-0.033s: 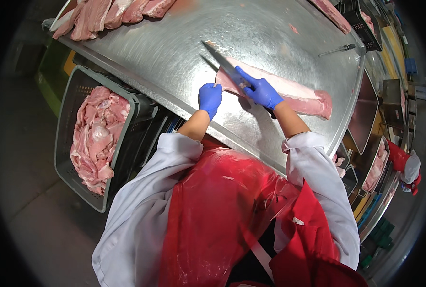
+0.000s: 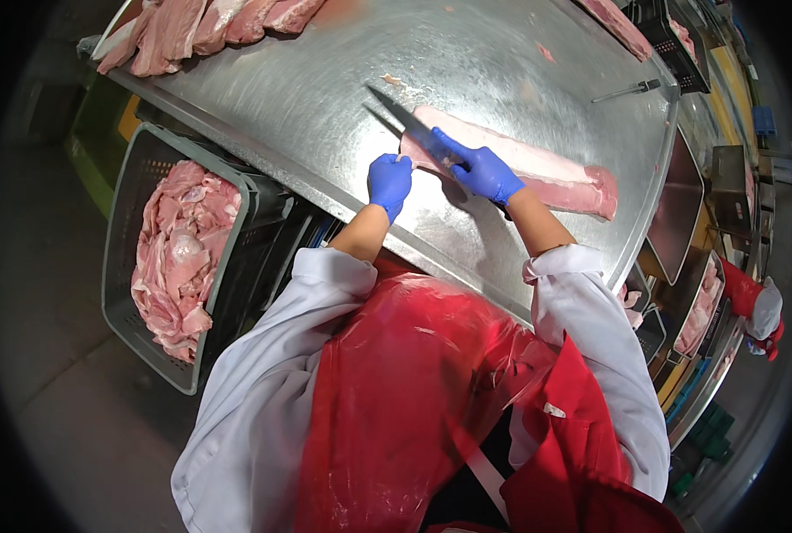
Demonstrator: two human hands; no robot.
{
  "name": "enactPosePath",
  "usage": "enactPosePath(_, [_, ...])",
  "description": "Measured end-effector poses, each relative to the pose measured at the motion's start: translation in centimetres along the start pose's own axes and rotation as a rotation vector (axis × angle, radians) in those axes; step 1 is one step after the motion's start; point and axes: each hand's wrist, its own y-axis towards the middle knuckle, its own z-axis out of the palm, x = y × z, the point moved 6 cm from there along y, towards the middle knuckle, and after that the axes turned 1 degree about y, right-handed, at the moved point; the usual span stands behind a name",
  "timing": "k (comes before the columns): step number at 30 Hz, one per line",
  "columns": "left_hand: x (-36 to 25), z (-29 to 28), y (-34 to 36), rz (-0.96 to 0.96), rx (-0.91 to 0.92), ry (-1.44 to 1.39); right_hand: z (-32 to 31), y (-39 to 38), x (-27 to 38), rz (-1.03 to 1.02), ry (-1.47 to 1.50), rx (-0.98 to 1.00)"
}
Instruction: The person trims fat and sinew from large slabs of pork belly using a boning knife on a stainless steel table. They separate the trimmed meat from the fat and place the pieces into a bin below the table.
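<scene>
A long pale slab of meat (image 2: 547,165), with a fat layer on top, lies on the metal table (image 2: 316,93). My left hand (image 2: 390,186), in a blue glove, is closed in a pinch at the slab's near left end. In my blue-gloved right hand (image 2: 487,175) is a knife (image 2: 405,115), its blade angled up and left across that same end. The grip is mostly hidden in the palm, and the right index finger stretches along the blade. Glove and blade cover part of the meat beneath.
Left of the table stands a grey crate (image 2: 246,213) of meat trimmings (image 2: 183,258). Several meat pieces (image 2: 191,31) lie at the far left corner, another (image 2: 616,27) at the far right. A thin rod with a black handle (image 2: 649,86) lies near the right edge.
The knife and my right hand have shifted slightly left, and the blade tip sits a little lower and further left. My left hand has hardly moved.
</scene>
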Motion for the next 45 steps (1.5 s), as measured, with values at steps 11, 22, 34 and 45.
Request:
enactPosePath(11, [0.5, 0.0, 0.3, 0.174, -0.078, 0.08, -3.0, -2.1, -1.7, -0.09, -0.113, 0.328])
enactPosePath(22, [-1.6, -0.7, -1.0, 0.279, -0.16, 0.325, -4.2, -1.2, -2.5, -0.021, -0.069, 0.475])
enactPosePath(34, [-6.1, 0.7, -6.6, 0.546, -0.131, 0.403, -6.9, -4.9, -4.0, -0.241, -0.091, 0.462])
enactPosePath(45, [-6.9, 1.1, -8.5, 0.597, -0.044, 0.115, -9.0, -6.9, -5.2, -0.021, -0.432, 0.58])
